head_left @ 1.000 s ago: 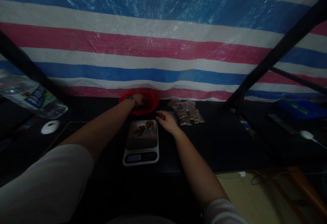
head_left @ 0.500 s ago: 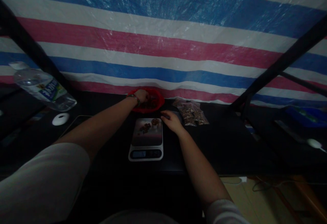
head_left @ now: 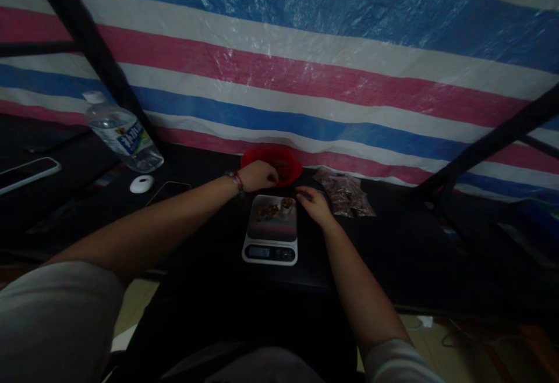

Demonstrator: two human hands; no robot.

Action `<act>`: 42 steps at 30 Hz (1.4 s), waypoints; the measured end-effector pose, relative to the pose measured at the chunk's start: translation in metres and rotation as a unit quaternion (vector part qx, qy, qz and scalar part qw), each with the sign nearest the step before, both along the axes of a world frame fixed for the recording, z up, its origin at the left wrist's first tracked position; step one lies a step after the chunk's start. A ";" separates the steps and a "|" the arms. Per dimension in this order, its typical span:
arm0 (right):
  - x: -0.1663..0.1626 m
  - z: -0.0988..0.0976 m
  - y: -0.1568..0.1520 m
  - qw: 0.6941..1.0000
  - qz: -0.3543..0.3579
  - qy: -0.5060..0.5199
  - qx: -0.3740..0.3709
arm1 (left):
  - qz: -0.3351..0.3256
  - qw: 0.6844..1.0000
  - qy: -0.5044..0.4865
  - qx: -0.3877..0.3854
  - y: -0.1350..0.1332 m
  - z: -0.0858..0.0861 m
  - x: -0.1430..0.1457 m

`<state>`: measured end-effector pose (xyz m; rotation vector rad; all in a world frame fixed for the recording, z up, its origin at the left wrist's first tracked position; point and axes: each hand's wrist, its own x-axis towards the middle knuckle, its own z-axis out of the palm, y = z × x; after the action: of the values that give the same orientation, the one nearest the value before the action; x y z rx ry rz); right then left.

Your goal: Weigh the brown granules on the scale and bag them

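Note:
My left hand (head_left: 261, 176) is over the front edge of a red plastic basket (head_left: 293, 172), its fingers curled together. What they hold, if anything, is too dark to make out. Just in front stands a white kitchen scale (head_left: 273, 258) with a lit display. Brown pieces and a small cup of them show on its plate; I cannot tell if they are real or a printed picture. My right hand (head_left: 315, 204) rests right of the scale, fingers loosely bent and apart, with nothing visible in it. Clear bags of brown bits (head_left: 349, 197) lie beyond it.
On the left a clear water bottle (head_left: 126, 135) stands behind a white computer mouse (head_left: 142, 184) and a dark flat device (head_left: 170, 190). A phone (head_left: 30, 173) lies farther left. Black metal posts (head_left: 94, 45) flank the black table, and a striped plastic sheet (head_left: 283, 74) hangs behind.
My left hand has come out from inside the red basket toward its front edge, nearer the scale. My right hand stays beside the scale. The whole view has shifted, so things sit farther right.

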<state>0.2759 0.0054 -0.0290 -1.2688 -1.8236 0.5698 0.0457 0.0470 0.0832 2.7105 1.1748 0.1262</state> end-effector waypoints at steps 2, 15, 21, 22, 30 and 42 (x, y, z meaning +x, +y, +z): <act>0.000 0.000 0.000 1.000 -0.001 -0.003 0.000 | -0.015 1.000 0.000 -0.019 -0.021 -0.002 -0.001; 0.005 0.000 0.001 0.999 -0.027 -0.018 0.012 | -0.063 0.996 -0.065 -0.021 -0.072 -0.039 -0.004; 0.008 0.007 0.000 0.994 -0.042 -0.095 0.038 | -0.067 0.992 -0.105 -0.026 -0.074 -0.046 -0.011; 0.008 0.007 0.000 0.992 -0.043 -0.108 0.043 | -0.066 0.991 -0.113 -0.027 -0.075 -0.046 -0.012; 0.014 0.006 -0.001 0.970 -0.028 -0.242 -0.006 | -0.066 0.982 -0.174 0.020 -0.074 -0.045 -0.025; 0.014 0.009 0.004 0.938 -0.031 -0.345 -0.017 | 0.008 0.935 -0.320 0.154 -0.038 -0.052 -0.019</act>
<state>0.2902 0.0097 -0.0202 -1.6838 -2.3247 0.1103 0.0270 0.0088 0.0309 2.5564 1.0246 1.1832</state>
